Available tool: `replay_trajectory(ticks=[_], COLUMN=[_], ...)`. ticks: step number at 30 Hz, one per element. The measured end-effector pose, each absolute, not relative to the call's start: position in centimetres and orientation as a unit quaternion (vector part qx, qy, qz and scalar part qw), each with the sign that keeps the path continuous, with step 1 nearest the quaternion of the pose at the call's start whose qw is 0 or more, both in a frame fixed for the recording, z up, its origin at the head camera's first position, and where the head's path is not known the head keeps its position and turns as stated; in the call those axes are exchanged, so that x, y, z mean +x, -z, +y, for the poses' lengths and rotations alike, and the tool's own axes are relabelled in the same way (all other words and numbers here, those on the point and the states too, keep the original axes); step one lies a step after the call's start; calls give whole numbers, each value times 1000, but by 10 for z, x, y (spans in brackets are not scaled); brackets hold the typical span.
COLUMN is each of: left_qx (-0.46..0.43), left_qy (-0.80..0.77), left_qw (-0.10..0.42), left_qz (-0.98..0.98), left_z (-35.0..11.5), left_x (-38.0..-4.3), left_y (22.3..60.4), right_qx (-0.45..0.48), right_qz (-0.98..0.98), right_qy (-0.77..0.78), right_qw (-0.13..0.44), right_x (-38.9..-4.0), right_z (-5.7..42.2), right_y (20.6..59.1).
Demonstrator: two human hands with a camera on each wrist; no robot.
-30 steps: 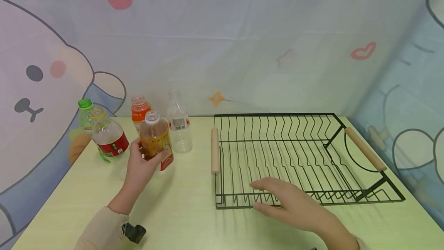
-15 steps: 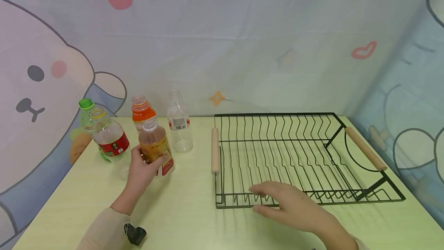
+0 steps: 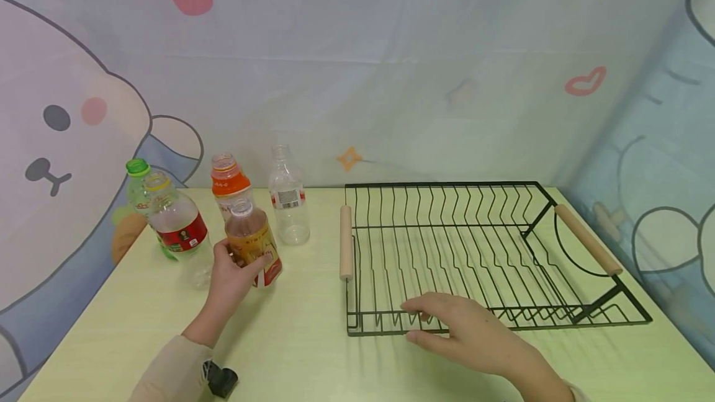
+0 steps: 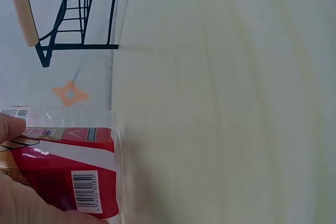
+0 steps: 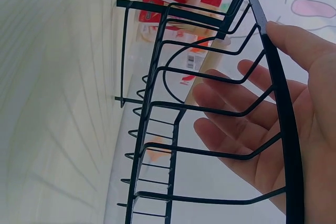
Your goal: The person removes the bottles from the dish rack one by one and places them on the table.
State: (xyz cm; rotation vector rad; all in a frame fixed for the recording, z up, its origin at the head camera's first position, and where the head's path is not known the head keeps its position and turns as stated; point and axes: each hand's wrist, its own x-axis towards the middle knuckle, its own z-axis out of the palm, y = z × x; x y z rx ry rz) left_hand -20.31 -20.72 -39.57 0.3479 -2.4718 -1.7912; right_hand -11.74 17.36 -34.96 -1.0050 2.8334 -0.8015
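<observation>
My left hand grips the lower part of a plastic bottle with a yellow and red label, its mouth uncapped. The bottle stands upright, its base at or close to the table. In the left wrist view, fingers and thumb wrap the red label, which bears a barcode. My right hand hovers at the front rail of a black wire dish rack, fingers loosely bent and holding nothing. The right wrist view shows the fingers beyond the bars and the thumb by the rail; contact is unclear.
Behind the held bottle stand an orange-labelled bottle and a clear bottle. To its left are a red-labelled bottle and a green-necked bottle. The rack has wooden handles. A printed cloth hangs behind the table.
My left hand has lowered the yellow and red labelled bottle towards the table and slightly nearer to me. The right hand stays nearly in place at the rack's front.
</observation>
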Motion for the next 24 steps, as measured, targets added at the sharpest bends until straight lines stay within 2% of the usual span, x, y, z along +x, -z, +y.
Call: replay_trajectory(ticks=[24], left_qx=[112], left_qy=[587], left_qw=[20], left_qz=[-802], left_z=[-207], left_x=[-202], left_y=[396], right_qx=[-328], right_qz=[906], right_qy=[266], right_qw=[26], right_x=[-117], right_z=[174], right_y=[347])
